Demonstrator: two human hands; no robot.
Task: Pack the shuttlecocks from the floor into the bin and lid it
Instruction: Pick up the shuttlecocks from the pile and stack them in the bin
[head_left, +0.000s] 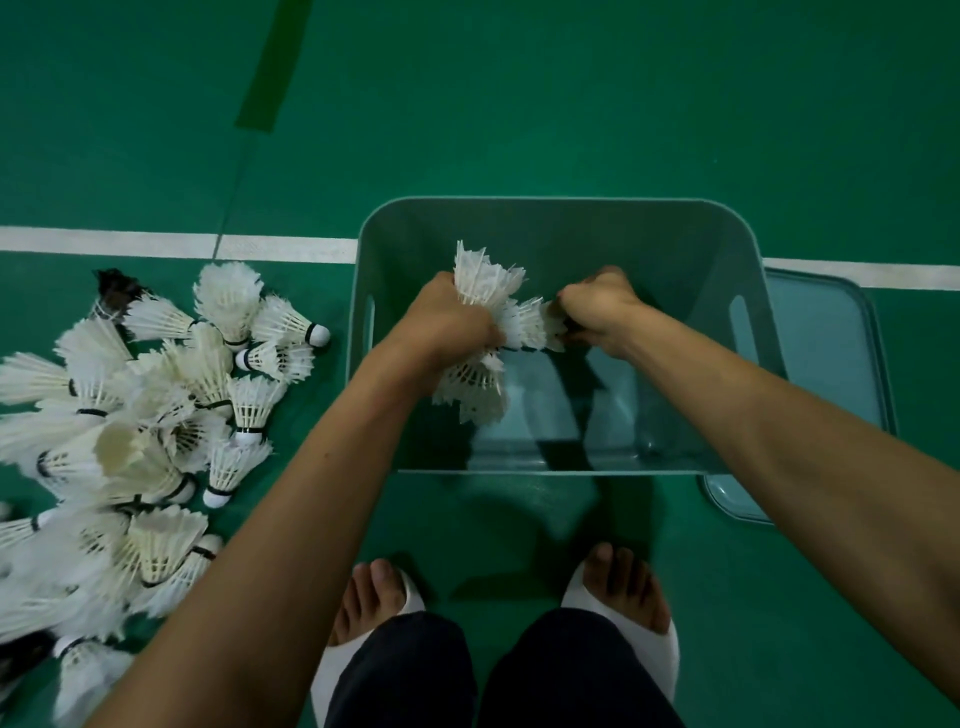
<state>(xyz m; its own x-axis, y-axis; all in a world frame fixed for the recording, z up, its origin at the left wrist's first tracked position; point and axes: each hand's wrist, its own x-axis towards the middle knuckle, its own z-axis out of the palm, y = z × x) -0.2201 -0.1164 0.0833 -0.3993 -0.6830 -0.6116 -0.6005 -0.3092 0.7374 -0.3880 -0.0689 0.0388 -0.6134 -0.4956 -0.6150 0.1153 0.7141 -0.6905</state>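
Green court flooring (571, 104), crossed by a white boundary line (130, 242), lies under a person standing in white open-toed slippers (639, 639) and dark trousers (415, 675), both bare arms stretched down over an open teal bin (675, 249). Inside the bin's mouth, the left hand (447, 325) has its fingers curled tight around a bunch of shuttlecocks (485, 280), feathers sticking out above and below the fist. The right hand (597, 306), just beside it, is also curled closed, its fingers gripping the right-hand end of the same bunch. Beneath the hands, the bin's floor shows bare and glossy. A large pile of white shuttlecocks (145, 426) lies heaped on the floor to the left of the bin, just below the line, with one dark-feathered shuttlecock (117, 288) at its far edge. The matching teal lid (826, 353) lies flat on the floor against the bin's right side, partly hidden behind the bin and the right forearm.
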